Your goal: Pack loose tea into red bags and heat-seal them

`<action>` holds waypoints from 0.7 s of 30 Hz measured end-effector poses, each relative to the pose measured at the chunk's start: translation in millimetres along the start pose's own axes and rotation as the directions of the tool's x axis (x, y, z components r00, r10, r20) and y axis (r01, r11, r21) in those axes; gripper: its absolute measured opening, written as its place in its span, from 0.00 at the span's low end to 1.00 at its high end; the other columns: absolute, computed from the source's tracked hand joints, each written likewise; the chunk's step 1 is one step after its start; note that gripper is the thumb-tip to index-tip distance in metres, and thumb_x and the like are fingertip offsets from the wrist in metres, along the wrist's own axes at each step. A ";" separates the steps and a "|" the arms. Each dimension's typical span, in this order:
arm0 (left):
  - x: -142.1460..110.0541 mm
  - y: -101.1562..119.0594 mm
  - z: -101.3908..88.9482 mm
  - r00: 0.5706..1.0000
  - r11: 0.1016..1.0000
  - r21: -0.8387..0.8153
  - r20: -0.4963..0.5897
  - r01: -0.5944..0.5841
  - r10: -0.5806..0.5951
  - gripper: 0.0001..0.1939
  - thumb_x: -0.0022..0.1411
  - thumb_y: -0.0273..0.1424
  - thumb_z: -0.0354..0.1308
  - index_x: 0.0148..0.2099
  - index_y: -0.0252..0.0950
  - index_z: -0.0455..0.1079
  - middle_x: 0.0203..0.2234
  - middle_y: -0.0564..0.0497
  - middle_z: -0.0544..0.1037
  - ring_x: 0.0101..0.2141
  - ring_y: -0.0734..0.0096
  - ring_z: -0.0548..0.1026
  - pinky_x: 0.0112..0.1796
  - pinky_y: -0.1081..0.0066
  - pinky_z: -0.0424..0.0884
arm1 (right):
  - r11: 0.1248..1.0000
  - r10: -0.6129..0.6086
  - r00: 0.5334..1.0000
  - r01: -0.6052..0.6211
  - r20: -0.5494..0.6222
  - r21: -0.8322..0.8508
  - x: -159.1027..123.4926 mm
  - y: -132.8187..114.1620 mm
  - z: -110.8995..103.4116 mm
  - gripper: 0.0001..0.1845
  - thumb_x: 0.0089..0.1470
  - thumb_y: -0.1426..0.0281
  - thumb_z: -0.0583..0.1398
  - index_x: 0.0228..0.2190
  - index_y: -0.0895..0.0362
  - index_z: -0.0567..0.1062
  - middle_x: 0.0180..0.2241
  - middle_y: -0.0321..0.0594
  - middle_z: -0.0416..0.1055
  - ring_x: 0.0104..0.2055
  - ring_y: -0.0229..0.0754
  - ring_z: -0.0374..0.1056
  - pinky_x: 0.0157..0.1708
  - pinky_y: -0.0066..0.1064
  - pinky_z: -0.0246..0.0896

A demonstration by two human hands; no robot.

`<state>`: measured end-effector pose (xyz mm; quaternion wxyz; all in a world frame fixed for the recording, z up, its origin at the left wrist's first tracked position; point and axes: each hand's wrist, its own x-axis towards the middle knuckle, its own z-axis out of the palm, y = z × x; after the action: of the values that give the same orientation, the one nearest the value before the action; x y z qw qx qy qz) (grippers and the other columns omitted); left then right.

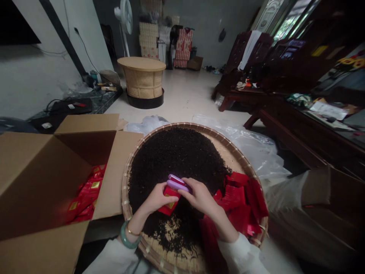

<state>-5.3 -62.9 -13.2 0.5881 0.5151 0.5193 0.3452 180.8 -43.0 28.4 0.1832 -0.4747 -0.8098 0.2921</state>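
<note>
My left hand (160,198) is closed on a small red packet (169,207) with a gold label, thumb across its front. A purple handheld bag sealer (177,183) is gripped in my right hand (197,195) and sits across the packet's upper edge. Both hands are over a round bamboo tray (242,161) that holds a wide heap of dark loose tea leaves (176,152). To the right of my right hand, flat red packets (236,196) lie piled in the tray. Thinly scattered leaves show the woven base near me.
An open cardboard box (25,167) on the left contains several red packets (88,194) with gold labels. Clear plastic sheeting (256,148) lies beyond the tray. A dark wooden table (302,125) stands to the right, and a round woven stand (142,78) is farther back.
</note>
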 end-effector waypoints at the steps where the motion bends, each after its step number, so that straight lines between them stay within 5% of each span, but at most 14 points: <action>1: 0.1 0.4 -0.2 1.000 1.000 -0.002 0.005 -0.013 0.013 0.20 0.43 0.31 0.67 0.40 0.31 0.72 0.30 0.50 0.79 0.31 0.66 0.74 0.36 0.67 0.70 | 1.000 -0.003 1.000 0.003 0.007 -0.005 -0.4 0.2 -1.5 0.20 0.56 0.63 0.58 0.47 0.60 0.72 0.38 0.47 0.75 0.39 0.48 0.70 0.39 0.35 0.64; 21: -0.2 -2.4 -0.4 0.999 1.000 0.028 0.034 0.005 -0.006 0.16 0.42 0.32 0.67 0.35 0.31 0.72 0.26 0.53 0.79 0.28 0.67 0.75 0.32 0.69 0.70 | 0.999 -0.013 1.000 0.013 -0.001 0.034 2.8 -4.1 -0.6 0.16 0.59 0.61 0.55 0.42 0.56 0.76 0.35 0.43 0.76 0.35 0.44 0.71 0.35 0.30 0.62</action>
<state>-6.0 -63.5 -15.4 0.5903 0.5278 0.5155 0.3276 177.0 -41.9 31.5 0.1937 -0.4663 -0.8077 0.3044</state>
